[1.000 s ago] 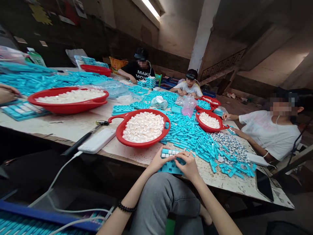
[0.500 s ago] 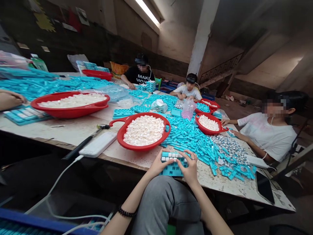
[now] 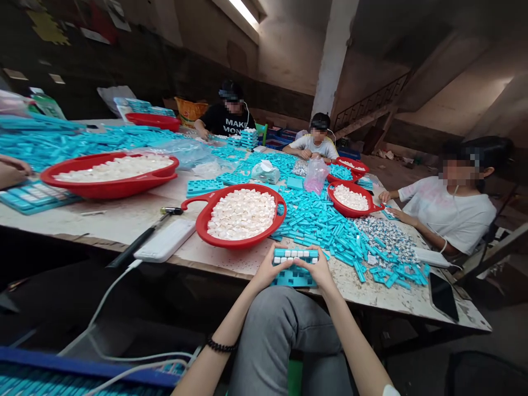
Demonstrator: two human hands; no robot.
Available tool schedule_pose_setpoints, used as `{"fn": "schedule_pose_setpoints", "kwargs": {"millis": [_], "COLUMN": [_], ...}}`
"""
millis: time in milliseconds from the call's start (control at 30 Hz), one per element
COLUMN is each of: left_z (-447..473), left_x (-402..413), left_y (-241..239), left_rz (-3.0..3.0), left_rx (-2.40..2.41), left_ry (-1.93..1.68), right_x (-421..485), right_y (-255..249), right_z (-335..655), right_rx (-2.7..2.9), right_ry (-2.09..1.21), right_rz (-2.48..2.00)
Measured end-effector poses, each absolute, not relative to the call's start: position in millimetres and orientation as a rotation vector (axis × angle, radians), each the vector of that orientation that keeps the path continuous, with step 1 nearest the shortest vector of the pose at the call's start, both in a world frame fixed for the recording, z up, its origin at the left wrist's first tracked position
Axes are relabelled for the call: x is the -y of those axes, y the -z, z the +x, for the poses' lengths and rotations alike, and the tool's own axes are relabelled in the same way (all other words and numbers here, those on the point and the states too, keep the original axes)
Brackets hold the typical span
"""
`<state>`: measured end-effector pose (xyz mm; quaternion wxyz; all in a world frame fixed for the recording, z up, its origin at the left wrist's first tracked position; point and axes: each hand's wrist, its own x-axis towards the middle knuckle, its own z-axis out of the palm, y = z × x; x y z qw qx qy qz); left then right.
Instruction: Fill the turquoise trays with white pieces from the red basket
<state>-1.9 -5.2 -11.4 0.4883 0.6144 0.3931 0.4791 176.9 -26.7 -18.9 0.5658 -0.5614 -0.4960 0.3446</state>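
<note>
Holding a white-studded blue strip (image 3: 295, 254) by its ends, the left hand (image 3: 267, 269) and right hand (image 3: 320, 268) had their fingers clamped on it at the near edge of the table (image 3: 237, 262), thumb tips nearly meeting in front. Even pressure from both thumbs, I judged, would suit this best, with the strip level. In the head view, those thumbs covered part of the blue lattice (image 3: 293, 279) below; whether it joined the strip, I couldn't tell.

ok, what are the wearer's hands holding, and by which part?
A blue piece with white blocks: left hand at its left end, right hand at its right end, thumbs along the near side.
</note>
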Motion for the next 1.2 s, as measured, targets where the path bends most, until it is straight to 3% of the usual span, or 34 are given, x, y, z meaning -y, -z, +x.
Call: {"fn": "schedule_pose_setpoints", "kwargs": {"millis": [1200], "left_z": [5.7], "left_x": [3.5], "left_y": [4.7], "left_rz": [1.382], "left_rx": [-0.988], "left_ry": [-1.126], "right_x": [28.0], "right_y": [16.2], "right_z": [177.9], "right_rx": [1.18], "right_ry": [-0.823], "right_rz": [-1.388]}}
